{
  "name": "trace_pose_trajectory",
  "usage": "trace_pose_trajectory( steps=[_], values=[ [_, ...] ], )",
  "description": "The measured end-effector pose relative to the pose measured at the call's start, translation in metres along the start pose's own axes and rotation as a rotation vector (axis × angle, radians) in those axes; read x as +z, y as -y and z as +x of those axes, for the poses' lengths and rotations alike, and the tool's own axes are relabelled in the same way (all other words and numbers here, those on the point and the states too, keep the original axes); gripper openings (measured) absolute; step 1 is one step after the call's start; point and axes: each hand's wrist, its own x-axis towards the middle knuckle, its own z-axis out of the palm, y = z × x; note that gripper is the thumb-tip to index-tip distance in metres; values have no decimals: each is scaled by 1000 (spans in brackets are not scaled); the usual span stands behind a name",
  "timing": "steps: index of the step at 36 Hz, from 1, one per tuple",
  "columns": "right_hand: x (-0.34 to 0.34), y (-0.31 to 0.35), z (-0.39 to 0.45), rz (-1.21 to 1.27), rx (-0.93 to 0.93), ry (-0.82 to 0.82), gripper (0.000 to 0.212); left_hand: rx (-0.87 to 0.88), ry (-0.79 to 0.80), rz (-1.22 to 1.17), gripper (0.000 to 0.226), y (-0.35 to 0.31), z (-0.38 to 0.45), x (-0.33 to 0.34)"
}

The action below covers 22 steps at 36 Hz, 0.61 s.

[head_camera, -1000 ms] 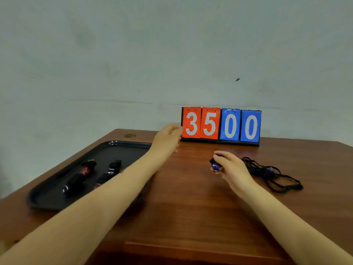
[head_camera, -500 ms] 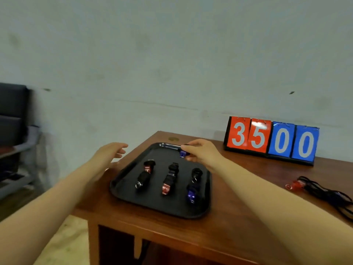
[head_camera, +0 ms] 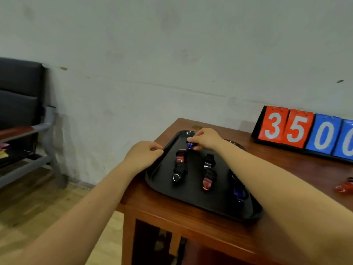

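Pinching glossy blue piece [head_camera: 189,145], right hand [head_camera: 206,138]; left hand [head_camera: 143,154] gripping smooth black tray [head_camera: 152,174] rim.

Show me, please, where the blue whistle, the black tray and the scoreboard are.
blue whistle [head_camera: 189,145], head view, on its blue body.
black tray [head_camera: 189,194], head view, on its bare floor.
scoreboard [head_camera: 295,129], head view, on the red 5 card.

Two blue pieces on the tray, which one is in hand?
The blue piece at the far end of the tray, pinched by the right hand. The other blue piece lies untouched near the front right.
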Motion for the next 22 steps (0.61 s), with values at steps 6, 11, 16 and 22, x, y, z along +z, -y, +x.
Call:
trace_pose_trajectory(
  steps=[6, 11, 16, 22],
  values=[
    [10, 0, 5, -87, -51, -105, 32, 10, -15, 35, 22, 0, 0, 1],
    [15, -1, 12, -62, 0, -144, 16, 4, -10, 22, 22, -2, -4, 0],
    [14, 5, 10, -185, -13, -80, 34, -4, -9, 11, 22, -3, -7, -2],
    [-1, 4, -7, -296, -74, -125, 50, 1, -40, -31, 16, -4, -6, -1]
  ],
)
